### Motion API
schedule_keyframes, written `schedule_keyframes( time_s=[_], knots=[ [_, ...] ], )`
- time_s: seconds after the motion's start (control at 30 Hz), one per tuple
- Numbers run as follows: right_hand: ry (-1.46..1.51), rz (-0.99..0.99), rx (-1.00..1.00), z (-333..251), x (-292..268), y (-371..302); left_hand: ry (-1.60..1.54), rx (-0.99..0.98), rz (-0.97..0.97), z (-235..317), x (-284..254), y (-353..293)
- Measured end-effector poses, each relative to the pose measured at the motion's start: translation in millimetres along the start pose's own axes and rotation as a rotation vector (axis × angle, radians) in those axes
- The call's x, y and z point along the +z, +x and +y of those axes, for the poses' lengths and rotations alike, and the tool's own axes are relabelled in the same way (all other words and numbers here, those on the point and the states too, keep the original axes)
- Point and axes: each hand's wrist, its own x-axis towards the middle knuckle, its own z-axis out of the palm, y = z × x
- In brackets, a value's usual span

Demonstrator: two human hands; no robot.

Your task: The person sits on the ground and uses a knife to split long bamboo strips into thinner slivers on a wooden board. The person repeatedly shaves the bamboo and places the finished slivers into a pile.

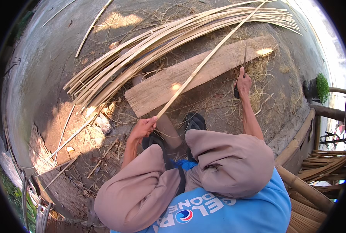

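Observation:
A long, thin bamboo strip (204, 63) slants from my left hand (144, 127) up to the far right, crossing over a wooden plank (157, 92). My left fingers are closed around its near end. In my right hand (243, 82) is a knife (245, 52), gripped by its dark handle with the narrow blade pointing away from me. The blade lies over the right part of the plank, apart from the strip. Beyond the plank rests a big bundle of split bamboo strips (142, 50).
Shavings (260, 87) litter the ground around the plank. A round post (167, 130) lies between my sandalled feet. Bamboo poles (303, 186) and more stacked strips (324, 167) stand at the right. A potted green plant (322, 88) is at the far right.

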Motion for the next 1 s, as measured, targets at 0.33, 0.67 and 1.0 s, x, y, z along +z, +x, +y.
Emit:
schedule_keyframes(
  time_s=[0.33, 0.67, 1.0],
  knots=[
    [-0.367, -0.381, -0.47, -7.2, 63.1, -155.9, 0.43, 0.312, 0.391, 76.9, -33.7, -104.0],
    [-0.275, -0.403, -0.388, 3.1, 67.4, -159.8, 1.205, 1.074, 0.0, 240.5, 97.8, -264.0],
    [-0.168, -0.685, -0.491, -17.5, 82.7, -206.8, 1.243, 0.854, 0.271, 210.9, 102.4, 33.3]
  ],
)
